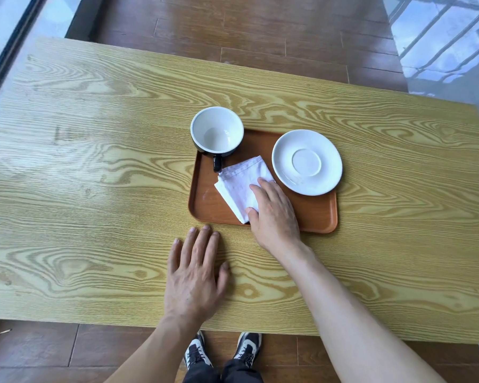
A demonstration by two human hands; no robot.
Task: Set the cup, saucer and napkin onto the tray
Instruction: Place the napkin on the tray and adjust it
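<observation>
Cup (217, 131), saucer (307, 162) and napkin (239, 187) all lie on the brown tray (313, 214), which sits at the middle of the wooden table (94, 167). No brand, label or writing can be read on any of them.

On the tray, the cup stands upright at 10 o'clock, white inside and dark outside, its handle pointing toward 6 o'clock; its far side overhangs the tray's far-left corner. The saucer lies at 2 o'clock and reaches past the tray's right rim. The folded white napkin lies near the centre, turned at an angle, one corner just beside the cup handle and another close to the saucer.

The right hand (273, 214) rests on the napkin's 4 o'clock part, fingers loosely spread and pressed flat on the cloth, thumb by its near corner; nothing is pinched. The left hand (195, 275) lies palm down on the bare table at 7 o'clock from the tray, fingers wide and holding nothing, fingertips just short of the tray's near rim.

Open tabletop runs broadly toward 9 o'clock and 3 o'clock. The near table edge passes just behind the left wrist, with shoes (221, 349) on the floor below.
</observation>
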